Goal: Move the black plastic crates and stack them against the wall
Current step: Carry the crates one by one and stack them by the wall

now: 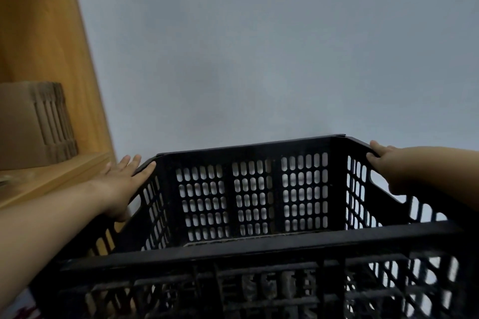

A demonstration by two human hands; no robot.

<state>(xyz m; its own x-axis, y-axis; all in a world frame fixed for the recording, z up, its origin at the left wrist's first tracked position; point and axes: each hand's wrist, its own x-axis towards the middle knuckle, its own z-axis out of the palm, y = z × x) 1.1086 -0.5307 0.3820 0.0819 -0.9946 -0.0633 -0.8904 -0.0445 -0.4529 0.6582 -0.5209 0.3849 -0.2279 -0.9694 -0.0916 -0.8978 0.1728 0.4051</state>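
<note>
Both bare forearms reach forward from the near edge. The left hand (pixel 121 179) lies flat against the outside of the left wall of the black perforated plastic crate (pixel 254 189), fingers straight and spread, thumb along the rim by the far-left corner. The right hand (pixel 386 160) grasps the right rim near the far-right corner, thumb hooked inside. The crate sits centre-near, its far wall close to the pale grey wall (pixel 259 59). Raised marks on its near wall are too blurred to read. Left, a brown cardboard box (pixel 31 124) rests on an orange-brown wooden shelf (pixel 59 176).
</note>
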